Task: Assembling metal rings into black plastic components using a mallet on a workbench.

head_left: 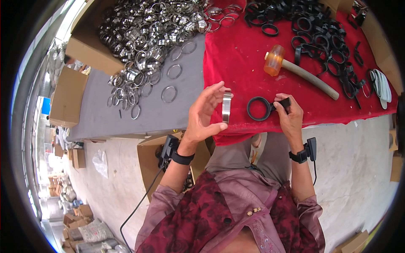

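My left hand (203, 113) holds a shiny metal ring (226, 108) edge-on, with the fingers at its top and the thumb under its lower end. To the right, my right hand (290, 116) grips the short black handle of a black plastic ring (258, 109), whose round opening faces up. The two rings are apart, both over the near edge of the red cloth (236, 63). Beyond my right hand lies a mallet (310, 78) with an amber head and a wooden handle.
Many metal rings (143, 46) spill from a cardboard box (95, 55) onto the grey table cover (101, 107). Black plastic ring parts (320, 42) are heaped at the far right, near a folded white glove (381, 88). An open carton (147, 160) stands below the table edge.
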Motion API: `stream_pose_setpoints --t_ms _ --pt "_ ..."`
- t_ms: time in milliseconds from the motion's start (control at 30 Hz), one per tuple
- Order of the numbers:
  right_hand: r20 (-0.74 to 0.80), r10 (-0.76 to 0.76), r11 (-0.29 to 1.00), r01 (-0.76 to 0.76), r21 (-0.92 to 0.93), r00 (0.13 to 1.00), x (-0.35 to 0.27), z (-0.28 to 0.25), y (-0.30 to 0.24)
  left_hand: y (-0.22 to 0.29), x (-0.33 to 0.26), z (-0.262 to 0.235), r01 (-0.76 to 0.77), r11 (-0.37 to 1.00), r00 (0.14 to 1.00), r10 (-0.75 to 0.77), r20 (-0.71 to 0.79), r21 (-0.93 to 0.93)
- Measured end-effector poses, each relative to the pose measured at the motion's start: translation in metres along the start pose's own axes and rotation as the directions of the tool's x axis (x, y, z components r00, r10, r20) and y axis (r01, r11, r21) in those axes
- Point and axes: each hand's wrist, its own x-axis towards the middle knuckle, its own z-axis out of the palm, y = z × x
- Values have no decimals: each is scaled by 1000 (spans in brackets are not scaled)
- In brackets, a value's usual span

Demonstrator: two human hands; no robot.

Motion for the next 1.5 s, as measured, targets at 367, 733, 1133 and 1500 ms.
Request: stream_pose_setpoints --t_ms 367,733,1133,1500 --pt "-112 -134 971 108 -212 985 3 1 -5 -21 -14 7 75 829 972 -186 -146 -554" --pt "197 -577 783 605 -144 793 -27 38 -78 -26 -28 31 175 651 906 -401 -139 -739" --pt "437 371 591 -571 569 819 -25 30 -75 2 -42 39 157 984 951 -128 -282 81" --pt "505 384 526 -633 568 773 -32 30 -66 11 -28 32 -141 673 984 176 28 726"
